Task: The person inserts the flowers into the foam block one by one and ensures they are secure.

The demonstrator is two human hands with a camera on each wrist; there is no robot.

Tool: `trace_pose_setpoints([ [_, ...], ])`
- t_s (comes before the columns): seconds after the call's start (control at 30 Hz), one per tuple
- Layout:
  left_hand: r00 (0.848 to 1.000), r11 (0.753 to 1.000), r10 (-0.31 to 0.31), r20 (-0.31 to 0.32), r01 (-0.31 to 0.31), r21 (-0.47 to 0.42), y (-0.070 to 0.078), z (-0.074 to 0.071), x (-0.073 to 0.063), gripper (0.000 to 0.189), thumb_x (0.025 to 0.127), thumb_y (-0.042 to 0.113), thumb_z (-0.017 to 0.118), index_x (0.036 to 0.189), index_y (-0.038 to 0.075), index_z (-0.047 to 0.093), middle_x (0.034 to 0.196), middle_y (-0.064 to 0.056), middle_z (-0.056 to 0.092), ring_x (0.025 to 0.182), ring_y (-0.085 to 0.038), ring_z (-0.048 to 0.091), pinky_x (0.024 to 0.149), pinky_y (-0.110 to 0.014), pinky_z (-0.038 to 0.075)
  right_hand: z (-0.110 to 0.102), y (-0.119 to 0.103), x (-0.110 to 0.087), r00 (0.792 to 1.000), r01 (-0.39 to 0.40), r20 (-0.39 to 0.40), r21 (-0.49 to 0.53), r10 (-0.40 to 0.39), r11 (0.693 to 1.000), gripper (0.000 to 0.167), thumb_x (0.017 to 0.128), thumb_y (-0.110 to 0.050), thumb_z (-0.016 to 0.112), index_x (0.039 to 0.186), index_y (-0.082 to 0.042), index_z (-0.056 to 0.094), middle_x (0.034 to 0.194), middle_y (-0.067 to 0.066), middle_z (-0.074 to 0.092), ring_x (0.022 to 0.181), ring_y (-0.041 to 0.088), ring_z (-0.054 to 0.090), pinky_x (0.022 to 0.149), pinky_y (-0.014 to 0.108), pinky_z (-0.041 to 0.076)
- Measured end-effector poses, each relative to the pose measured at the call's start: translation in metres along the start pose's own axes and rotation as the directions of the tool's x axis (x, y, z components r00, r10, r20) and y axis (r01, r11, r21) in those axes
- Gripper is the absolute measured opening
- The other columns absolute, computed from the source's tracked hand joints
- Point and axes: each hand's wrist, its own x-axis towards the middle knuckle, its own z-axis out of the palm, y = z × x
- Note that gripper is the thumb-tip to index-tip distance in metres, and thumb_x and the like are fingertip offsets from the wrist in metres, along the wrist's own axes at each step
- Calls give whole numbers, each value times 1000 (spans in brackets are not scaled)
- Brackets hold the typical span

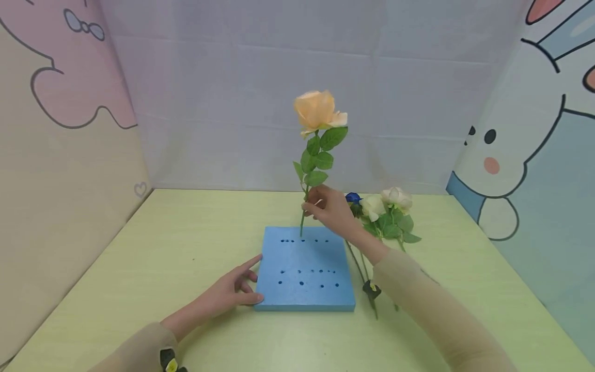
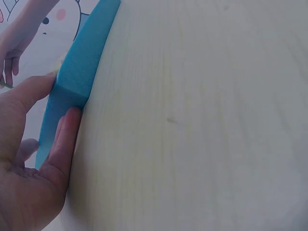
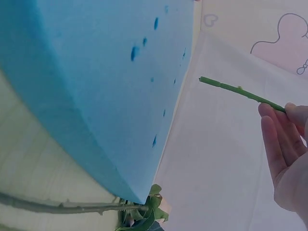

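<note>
In the head view, my right hand [image 1: 327,206] pinches the stem of a peach rose [image 1: 316,111] between thumb and fingers. The rose stands nearly upright, its bare lower stem [image 3: 240,91] pointing down over the back row of holes in a blue foam block [image 1: 302,258]. In the right wrist view, the cut end shows apart from the block's surface. My left hand [image 1: 228,289] rests against the block's left side, index finger stretched along the edge and thumb at the near corner. The left wrist view shows its fingertips [image 2: 72,115] touching the block's side.
Right of the block lie a blue flower [image 1: 353,198], a white rose [image 1: 373,207] and a pale pink rose [image 1: 397,199], their stems toward me. A small black piece with yellow [image 1: 372,288] is by the stems. A pale curtain [image 1: 209,103] hangs behind the table.
</note>
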Motion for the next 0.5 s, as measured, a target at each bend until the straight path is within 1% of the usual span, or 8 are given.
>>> trace_pose_setpoints([
  [0.1,1000,1000,-7,3,7,-1,1,0,0,91,85,30,78,158,23,23,126,-13,55,93,-17,62,75,-23,47,4,-2,5,1000,14,27,-4,-14,1000,10,92,-11,68,94,-4,62,86,14,71,69,18,73,61,29,59],
  [0.3,1000,1000,-14,5,14,-2,2,1,-1,91,86,30,78,158,23,23,126,-12,55,93,-16,61,74,-24,47,14,-5,14,995,-16,96,17,14,1000,8,93,-10,68,93,-5,62,86,13,72,70,17,73,63,34,60],
  [0.4,1000,1000,-14,4,14,-3,3,1,-1,91,86,30,78,158,23,23,125,-12,55,92,-16,62,74,-24,47,17,-6,17,993,-28,117,27,25,999,7,93,-10,68,93,-5,62,87,14,72,72,21,74,63,33,60],
  [0.5,1000,1000,-11,2,11,-4,3,1,-1,91,86,29,77,158,22,24,124,-13,55,92,-17,62,75,-23,47,20,-6,19,991,-37,133,39,32,999,8,93,-9,68,93,-4,62,87,15,72,76,28,74,63,32,60],
])
